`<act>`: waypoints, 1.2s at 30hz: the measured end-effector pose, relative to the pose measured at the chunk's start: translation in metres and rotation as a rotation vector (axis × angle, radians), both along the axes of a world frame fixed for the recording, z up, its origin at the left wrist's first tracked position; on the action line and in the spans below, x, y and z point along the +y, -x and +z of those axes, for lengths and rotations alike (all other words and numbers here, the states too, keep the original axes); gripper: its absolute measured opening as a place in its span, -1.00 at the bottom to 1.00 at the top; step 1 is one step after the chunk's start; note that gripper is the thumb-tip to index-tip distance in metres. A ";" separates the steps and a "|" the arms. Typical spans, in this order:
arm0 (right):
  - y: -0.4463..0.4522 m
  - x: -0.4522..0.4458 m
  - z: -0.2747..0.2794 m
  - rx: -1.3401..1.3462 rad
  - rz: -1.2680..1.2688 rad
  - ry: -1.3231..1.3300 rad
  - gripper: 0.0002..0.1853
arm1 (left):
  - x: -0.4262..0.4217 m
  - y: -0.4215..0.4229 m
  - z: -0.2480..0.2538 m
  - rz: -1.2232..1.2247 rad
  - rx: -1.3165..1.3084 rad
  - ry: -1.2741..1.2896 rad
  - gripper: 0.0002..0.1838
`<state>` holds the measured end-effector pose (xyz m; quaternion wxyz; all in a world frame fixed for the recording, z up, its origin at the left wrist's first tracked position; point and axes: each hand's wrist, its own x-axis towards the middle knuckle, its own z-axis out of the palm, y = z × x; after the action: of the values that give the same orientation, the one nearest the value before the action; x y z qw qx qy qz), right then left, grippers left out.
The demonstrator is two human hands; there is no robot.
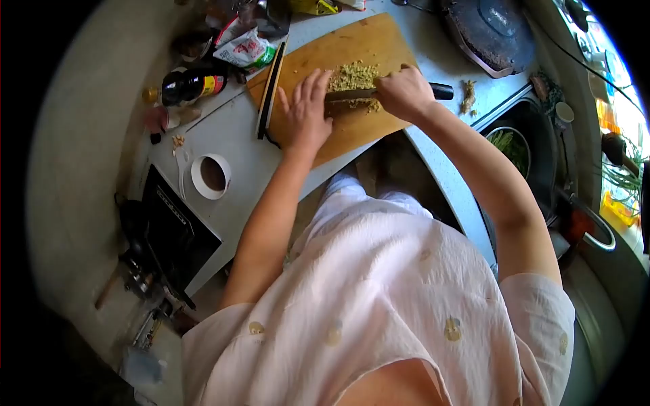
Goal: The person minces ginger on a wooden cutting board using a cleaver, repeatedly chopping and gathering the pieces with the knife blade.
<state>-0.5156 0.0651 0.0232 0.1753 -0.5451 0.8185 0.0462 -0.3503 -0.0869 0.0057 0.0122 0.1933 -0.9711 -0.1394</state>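
Observation:
A wooden cutting board [298, 64] lies on the counter in front of me. Finely chopped yellow-green bits [355, 73] are heaped on its middle, and some lie on the near side of the blade. My right hand [406, 91] is closed round a kitchen knife [349, 95], whose dark handle end sticks out to the right. The blade points left across the heap. At the blade's left end is my left hand [308, 111], fingers spread; whether it touches the blade I cannot tell. A pair of chopsticks [271, 88] rests along the board's left edge.
Left stand a sauce bottle [193, 84], a seasoning bag [245, 51] and a white cup [210, 176] of brown liquid. A black cooktop [172, 220] is nearer me. On the right are a ginger-like piece [468, 97], a dark round pan [487, 34] and a sink with greens [508, 149].

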 end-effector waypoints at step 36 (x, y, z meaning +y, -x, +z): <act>-0.078 0.043 -0.010 0.037 -0.524 0.402 -0.83 | -0.071 0.017 -0.040 0.157 0.731 -0.459 -0.64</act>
<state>-0.4378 0.1083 0.0134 0.0554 -0.3387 0.9267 -0.1529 -0.3676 -0.1578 -0.0348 0.3224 0.2025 -0.8292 -0.4093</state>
